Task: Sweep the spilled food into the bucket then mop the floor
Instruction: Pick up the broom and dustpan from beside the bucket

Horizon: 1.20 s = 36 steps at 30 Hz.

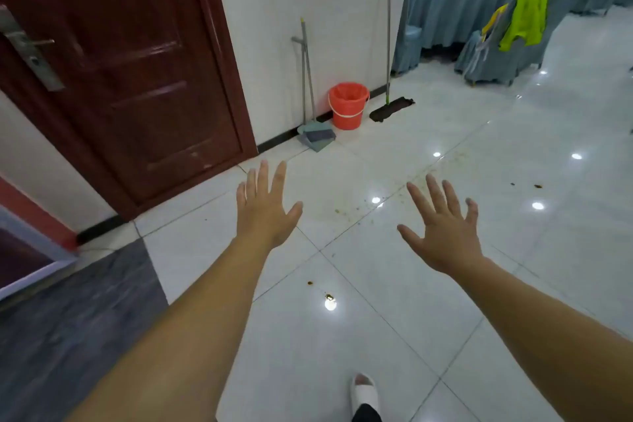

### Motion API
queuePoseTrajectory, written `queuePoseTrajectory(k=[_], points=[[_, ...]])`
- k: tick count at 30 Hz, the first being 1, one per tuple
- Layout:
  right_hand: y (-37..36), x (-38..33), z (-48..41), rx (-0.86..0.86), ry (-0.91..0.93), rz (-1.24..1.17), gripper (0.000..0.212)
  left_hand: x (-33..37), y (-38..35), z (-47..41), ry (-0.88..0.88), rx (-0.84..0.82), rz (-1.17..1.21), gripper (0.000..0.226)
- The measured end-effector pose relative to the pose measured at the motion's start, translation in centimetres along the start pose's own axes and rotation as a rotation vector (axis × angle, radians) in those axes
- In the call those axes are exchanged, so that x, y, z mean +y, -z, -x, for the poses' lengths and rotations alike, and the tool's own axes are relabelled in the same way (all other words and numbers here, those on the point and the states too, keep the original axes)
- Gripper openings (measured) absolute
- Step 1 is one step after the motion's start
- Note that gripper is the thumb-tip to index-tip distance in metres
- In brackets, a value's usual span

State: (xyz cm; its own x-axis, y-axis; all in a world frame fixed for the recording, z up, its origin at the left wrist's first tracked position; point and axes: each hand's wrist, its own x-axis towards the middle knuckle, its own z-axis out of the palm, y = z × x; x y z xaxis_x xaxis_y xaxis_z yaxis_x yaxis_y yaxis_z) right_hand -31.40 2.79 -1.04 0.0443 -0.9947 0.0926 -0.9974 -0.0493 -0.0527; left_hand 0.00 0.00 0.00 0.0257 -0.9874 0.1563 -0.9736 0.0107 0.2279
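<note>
Both my hands are stretched out over the white tiled floor, fingers spread and holding nothing: my left hand [265, 207] and my right hand [443, 228]. Spilled food crumbs [356, 211] lie scattered along a tile seam between and beyond them, with a few darker bits [329, 296] nearer me and others [537, 186] to the right. Against the far wall stand an orange bucket [347, 105] with an orange liner, a broom and dustpan set [317, 135] left of it, and a green-handled flat mop [390, 109] right of it.
A dark red door [137, 79] fills the left side. A dark grey floor strip [78, 319] lies at lower left. Tables and chairs in grey-blue covers [479, 24], with clothes on them, stand at the back right. My white-shoed foot [364, 390] shows at the bottom.
</note>
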Motion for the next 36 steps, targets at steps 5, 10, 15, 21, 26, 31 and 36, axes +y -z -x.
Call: queuePoseTrajectory(k=[5, 10, 15, 21, 26, 31, 36], points=[[-3.9, 0.2, -3.4, -0.096, -0.003, -0.006, 0.078, -1.7, -4.5, -1.9, 0.084, -0.11, -0.022, 0.08], [-6.0, 0.7, -8.7, -0.165, -0.018, -0.05, 0.076, -0.9, -7.0, -6.9, 0.114, -0.178, -0.019, 0.079], [-6.8, 1.6, -15.4, -0.241, -0.023, -0.055, 0.074, 0.8, -8.5, -12.9, 0.123, -0.22, 0.043, 0.077], [-7.0, 1.0, -24.4, -0.275, -0.002, -0.091, 0.061, -0.5, -8.9, -19.2, 0.158, -0.296, 0.165, 0.046], [-5.1, -2.0, -34.6, -0.181, 0.026, -0.102, 0.059, -4.3, -7.6, -28.5, 0.179, -0.236, 0.179, 0.042], [-4.2, -7.2, -45.9, -0.079, 0.005, -0.156, 0.06, -9.2, -6.9, -41.1, 0.118, -0.17, 0.22, 0.043], [-4.3, -13.7, -56.1, -0.04, -0.094, -0.237, 0.058, -14.8, -6.4, -53.0, 0.066, -0.167, 0.326, 0.044]])
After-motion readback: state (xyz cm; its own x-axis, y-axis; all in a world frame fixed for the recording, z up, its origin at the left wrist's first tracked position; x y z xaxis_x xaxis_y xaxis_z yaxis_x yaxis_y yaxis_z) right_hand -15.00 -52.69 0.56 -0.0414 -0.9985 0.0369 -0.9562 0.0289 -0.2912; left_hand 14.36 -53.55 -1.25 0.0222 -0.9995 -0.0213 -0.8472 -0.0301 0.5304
